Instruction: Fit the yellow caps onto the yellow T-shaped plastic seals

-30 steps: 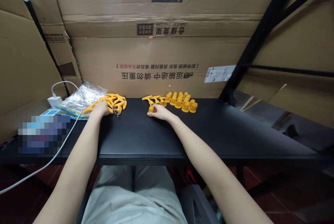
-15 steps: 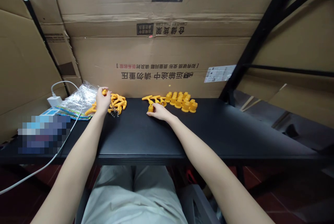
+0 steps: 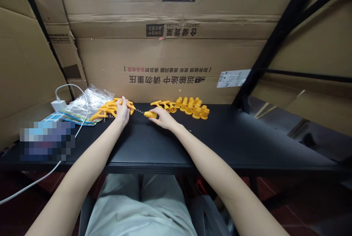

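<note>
My left hand (image 3: 123, 112) is closed on a corkscrew with a yellow T-shaped handle; its metal spiral (image 3: 139, 111) points right. Facing that spiral, my right hand (image 3: 162, 118) grips a yellow plastic cap (image 3: 150, 114) lying sideways, its end close to the spiral tip. Whether the two touch I cannot tell. Beside and behind my left hand lies a pile of other yellow-handled corkscrews (image 3: 103, 111). Just beyond my right hand are a few handles fitted with caps (image 3: 165, 104). Several loose yellow caps (image 3: 189, 107) stand upright to their right.
Clear plastic wrap (image 3: 95, 98) and a colourful packet (image 3: 78, 118) lie at the left, near a white charger (image 3: 58, 104) with its cable. A blurred-out item (image 3: 47, 140) rests at the left front. Cardboard (image 3: 165, 52) walls the back of the black table (image 3: 154, 144).
My left hand has moved right from the pile with a corkscrew, its spiral now pointing right. My right hand has tipped the cap from upright to sideways and shifted it slightly left.
</note>
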Action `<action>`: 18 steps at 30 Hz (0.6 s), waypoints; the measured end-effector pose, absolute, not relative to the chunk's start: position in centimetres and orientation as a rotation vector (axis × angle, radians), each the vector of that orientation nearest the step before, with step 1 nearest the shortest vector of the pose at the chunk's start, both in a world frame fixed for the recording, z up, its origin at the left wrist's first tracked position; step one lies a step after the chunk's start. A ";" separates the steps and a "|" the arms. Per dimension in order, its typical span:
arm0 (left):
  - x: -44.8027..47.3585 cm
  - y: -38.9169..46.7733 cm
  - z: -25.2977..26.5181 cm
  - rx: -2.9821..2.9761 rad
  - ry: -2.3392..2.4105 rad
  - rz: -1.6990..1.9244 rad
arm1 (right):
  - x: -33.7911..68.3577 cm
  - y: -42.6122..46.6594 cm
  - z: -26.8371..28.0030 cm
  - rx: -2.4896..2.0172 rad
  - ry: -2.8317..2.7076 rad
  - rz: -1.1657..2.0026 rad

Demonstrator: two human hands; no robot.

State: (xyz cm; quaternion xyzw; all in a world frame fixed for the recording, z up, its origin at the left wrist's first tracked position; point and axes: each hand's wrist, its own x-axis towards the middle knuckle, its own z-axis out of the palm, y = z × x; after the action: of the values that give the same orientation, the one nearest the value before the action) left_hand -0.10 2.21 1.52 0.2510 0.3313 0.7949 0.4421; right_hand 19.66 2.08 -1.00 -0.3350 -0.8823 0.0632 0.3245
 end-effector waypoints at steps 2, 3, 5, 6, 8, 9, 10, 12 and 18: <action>0.1 2.0 1.7 0.569 0.747 1.970 | 19.5 2.1 -1.1 -0.837 -2.297 0.161; 0.2 1.9 1.7 0.562 0.730 1.969 | 19.4 2.1 -1.1 -0.825 -2.290 0.158; 0.4 1.7 1.7 0.574 0.729 1.965 | 19.3 2.1 -1.1 -0.813 -2.273 0.153; 0.5 1.5 1.7 0.594 0.742 1.953 | 19.3 2.1 -1.2 -0.813 -2.259 0.152; 0.7 1.3 1.7 0.662 0.785 1.893 | 19.2 2.1 -1.2 -0.818 -2.224 0.146; 0.8 1.2 1.6 0.709 0.806 1.837 | 19.3 2.1 -1.2 -0.823 -2.206 0.139; 0.9 1.1 1.6 0.761 0.820 1.768 | 19.3 2.2 -1.2 -0.828 -2.194 0.131; 0.9 0.9 1.5 0.857 0.840 1.619 | 19.6 2.4 -1.3 -0.841 -2.183 0.111; -0.2 0.7 0.7 1.525 1.280 1.276 | 20.7 3.3 -1.4 -0.932 -2.139 0.071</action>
State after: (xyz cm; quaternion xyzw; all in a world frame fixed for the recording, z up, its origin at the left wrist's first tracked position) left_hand -0.19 0.71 0.70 0.5970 0.5008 0.4994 0.3787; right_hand 20.73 3.29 -1.39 -0.3671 -0.8428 0.0279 0.3927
